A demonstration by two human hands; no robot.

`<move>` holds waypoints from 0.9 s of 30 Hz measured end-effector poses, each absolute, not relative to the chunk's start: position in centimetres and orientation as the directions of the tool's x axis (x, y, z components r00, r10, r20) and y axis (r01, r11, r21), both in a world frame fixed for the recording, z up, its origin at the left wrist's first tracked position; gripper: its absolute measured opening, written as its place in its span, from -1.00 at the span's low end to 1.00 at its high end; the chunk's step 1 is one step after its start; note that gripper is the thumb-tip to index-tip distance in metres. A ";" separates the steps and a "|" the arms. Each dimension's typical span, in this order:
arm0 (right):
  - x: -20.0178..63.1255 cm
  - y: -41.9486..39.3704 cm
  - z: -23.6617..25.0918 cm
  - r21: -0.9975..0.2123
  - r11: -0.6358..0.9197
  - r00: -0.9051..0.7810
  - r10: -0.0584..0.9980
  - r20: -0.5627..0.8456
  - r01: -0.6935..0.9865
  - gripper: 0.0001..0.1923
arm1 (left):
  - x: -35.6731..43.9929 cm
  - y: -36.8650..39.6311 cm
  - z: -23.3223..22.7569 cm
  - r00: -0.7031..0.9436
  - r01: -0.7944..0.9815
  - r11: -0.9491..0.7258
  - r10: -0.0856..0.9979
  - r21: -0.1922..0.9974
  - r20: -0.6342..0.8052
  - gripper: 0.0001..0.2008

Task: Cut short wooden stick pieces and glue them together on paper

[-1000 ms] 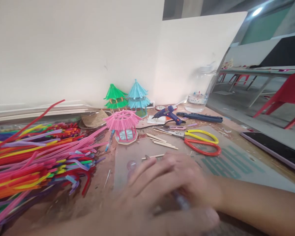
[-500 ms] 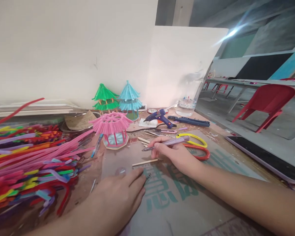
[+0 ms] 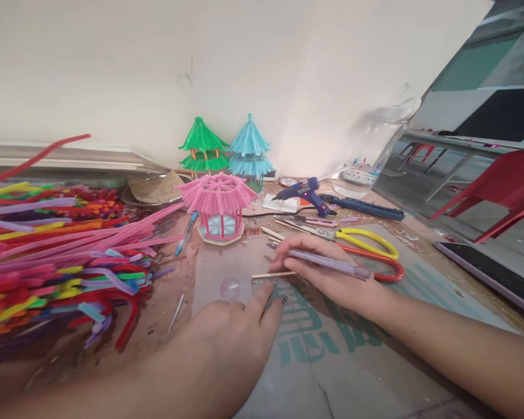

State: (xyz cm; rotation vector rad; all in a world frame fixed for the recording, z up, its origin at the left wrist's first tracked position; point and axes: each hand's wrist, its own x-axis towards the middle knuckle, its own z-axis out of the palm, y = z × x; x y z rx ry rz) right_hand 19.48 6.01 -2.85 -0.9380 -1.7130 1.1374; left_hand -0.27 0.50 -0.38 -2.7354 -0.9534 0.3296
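Centre frame: thin wooden stick [image 3: 273,274] lies left-right under right hand [image 3: 327,273], which grips a lilac pen [image 3: 321,262]; left hand [image 3: 231,343], open, presses flat below.

Worktable [image 3: 166,326], pipe cleaners [image 3: 56,250], pink pavilion [image 3: 217,205], scissors [image 3: 367,250], glue gun [image 3: 305,193], clear mat [image 3: 332,349]

Both forearms are bare, no sleeves, rings or watch on left hand [image 3: 227,343] or right hand [image 3: 327,276]
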 end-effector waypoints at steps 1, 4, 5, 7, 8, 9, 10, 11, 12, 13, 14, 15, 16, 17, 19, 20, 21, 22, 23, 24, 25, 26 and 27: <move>19.5 6.0 -3.0 -0.954 0.276 -0.353 0.909 0.220 0.117 -0.74 | -0.3 0.5 -0.6 0.765 0.583 -0.765 0.630 -0.274 -0.133 -0.35; 19.4 5.7 -3.0 -0.968 0.228 -0.325 0.928 0.182 0.109 -0.64 | -0.4 0.7 -1.1 0.768 0.579 -0.773 0.624 -0.261 -0.143 -0.32; 19.3 5.5 -2.9 -0.963 0.240 -0.308 0.932 0.194 0.119 -0.63 | -0.4 0.8 -1.0 0.769 0.573 -0.777 0.620 -0.260 -0.155 -0.32; 19.3 5.3 -2.5 -0.944 0.291 -0.269 0.932 0.243 0.158 -0.66 | -0.3 0.9 -0.7 0.773 0.558 -0.788 0.608 -0.259 -0.184 -0.32; 19.2 5.2 -2.3 -0.933 0.314 -0.251 0.931 0.266 0.178 -0.67 | -0.2 0.9 -0.5 0.773 0.550 -0.794 0.601 -0.260 -0.201 -0.32; 19.2 5.1 -2.1 -0.924 0.328 -0.235 0.931 0.280 0.198 -0.68 | -0.2 0.9 -0.3 0.773 0.542 -0.798 0.597 -0.264 -0.217 -0.32; 19.2 5.1 -2.0 -0.918 0.334 -0.228 0.931 0.285 0.215 -0.71 | -0.1 0.9 0.0 0.771 0.533 -0.802 0.592 -0.269 -0.235 -0.33; 19.2 5.1 -1.9 -0.914 0.336 -0.229 0.931 0.285 0.227 -0.74 | -0.1 0.9 0.2 0.769 0.525 -0.806 0.587 -0.273 -0.253 -0.33; 19.2 5.2 -1.9 -0.911 0.335 -0.239 0.930 0.280 0.239 -0.76 | -0.1 0.9 0.3 0.769 0.518 -0.810 0.582 -0.275 -0.264 -0.33; 19.3 5.2 -2.0 -0.909 0.334 -0.254 0.928 0.272 0.249 -0.78 | -0.1 0.8 0.3 0.769 0.515 -0.811 0.580 -0.277 -0.269 -0.33; 19.4 5.3 -2.1 -0.906 0.339 -0.271 0.924 0.269 0.254 -0.77 | -0.1 0.8 0.3 0.769 0.516 -0.811 0.581 -0.278 -0.266 -0.34; 19.4 5.4 -2.3 -0.899 0.353 -0.287 0.917 0.278 0.258 -0.77 | -0.1 0.8 0.3 0.772 0.517 -0.811 0.580 -0.275 -0.260 -0.34; 19.5 5.5 -2.4 -0.885 0.376 -0.304 0.907 0.291 0.273 -0.77 | -0.1 0.8 0.3 0.774 0.520 -0.809 0.582 -0.275 -0.249 -0.34; 19.6 5.6 -2.6 -0.863 0.406 -0.324 0.894 0.308 0.301 -0.79 | -0.1 0.7 0.2 0.776 0.523 -0.807 0.584 -0.274 -0.240 -0.34; 19.8 5.7 -2.8 -0.805 0.467 -0.363 0.868 0.339 0.365 -0.85 | -0.1 0.7 0.1 0.776 0.525 -0.807 0.584 -0.270 -0.238 -0.35; 19.8 5.8 -2.9 -0.780 0.488 -0.379 0.858 0.346 0.393 -0.88 | -0.2 0.6 0.1 0.776 0.527 -0.807 0.585 -0.268 -0.235 -0.35; 19.9 5.8 -2.9 -0.762 0.498 -0.387 0.854 0.347 0.415 -0.90 | -0.2 0.6 0.0 0.777 0.530 -0.805 0.587 -0.267 -0.227 -0.36; 19.9 5.8 -2.9 -0.753 0.500 -0.385 0.855 0.348 0.428 -0.91 | -0.2 0.6 -0.1 0.780 0.533 -0.804 0.587 -0.264 -0.215 -0.36; 19.9 5.9 -3.0 -0.749 0.498 -0.377 0.858 0.350 0.437 -0.92 | -0.3 0.6 -0.2 0.783 0.538 -0.803 0.589 -0.257 -0.200 -0.36; 19.8 5.9 -3.1 -0.746 0.493 -0.369 0.862 0.348 0.447 -0.91 | -0.3 0.6 -0.4 0.786 0.546 -0.801 0.592 -0.246 -0.180 -0.36; 19.8 5.9 -3.2 -0.744 0.489 -0.361 0.865 0.347 0.456 -0.91 | -0.4 0.6 -0.7 0.788 0.555 -0.799 0.594 -0.229 -0.162 -0.35; 19.8 6.0 -3.3 -0.742 0.487 -0.353 0.868 0.350 0.460 -0.90 | -0.4 0.6 -0.9 0.787 0.568 -0.795 0.600 -0.212 -0.142 -0.35; 19.8 6.0 -3.5 -0.742 0.487 -0.348 0.868 0.354 0.461 -0.89 | -0.4 0.7 -1.2 0.786 0.579 -0.792 0.605 -0.195 -0.126 -0.35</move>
